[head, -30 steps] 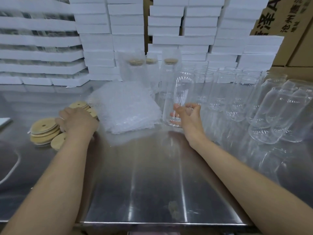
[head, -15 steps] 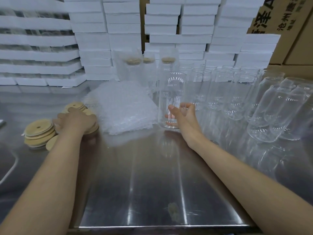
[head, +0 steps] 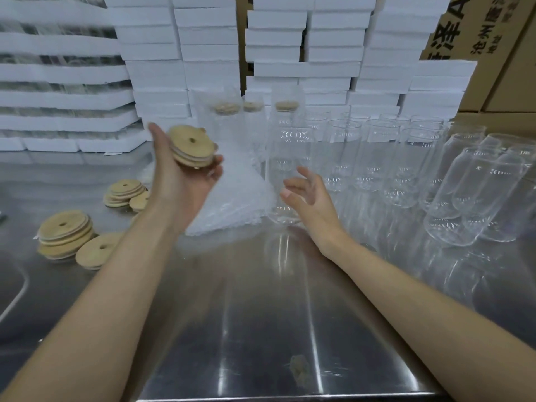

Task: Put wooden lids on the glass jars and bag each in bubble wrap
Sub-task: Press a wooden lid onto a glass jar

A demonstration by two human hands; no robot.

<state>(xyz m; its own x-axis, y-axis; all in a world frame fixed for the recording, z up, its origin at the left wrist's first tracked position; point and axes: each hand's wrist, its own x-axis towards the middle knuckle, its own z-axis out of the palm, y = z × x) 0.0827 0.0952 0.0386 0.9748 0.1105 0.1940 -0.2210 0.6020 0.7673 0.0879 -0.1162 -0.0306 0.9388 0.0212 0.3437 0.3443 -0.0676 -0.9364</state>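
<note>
Table (head: 261, 329): bare steel up close; the work sits farther back.
Left grip (head: 181, 184): palm up, fingers curled round a few lids (head: 191, 149), held above the table.
Right grip (head: 309, 198): fingers spread, holding nothing, just beside the jar.
Jar (head: 285, 175): upright on the table, no lid on it, not bagged.
Spare lids (head: 65, 235): loose stacks lying at the left.
Bags (head: 232, 198): a pile of bubble wrap between lids and jars.
Bare jars (head: 391, 161): many, some upright, some lying at the right, all without lids.
Finished jars (head: 224, 123): 3 at the back, lidded and wrapped.
Progress: early, I'd judge; nearly everything is left to do.
</note>
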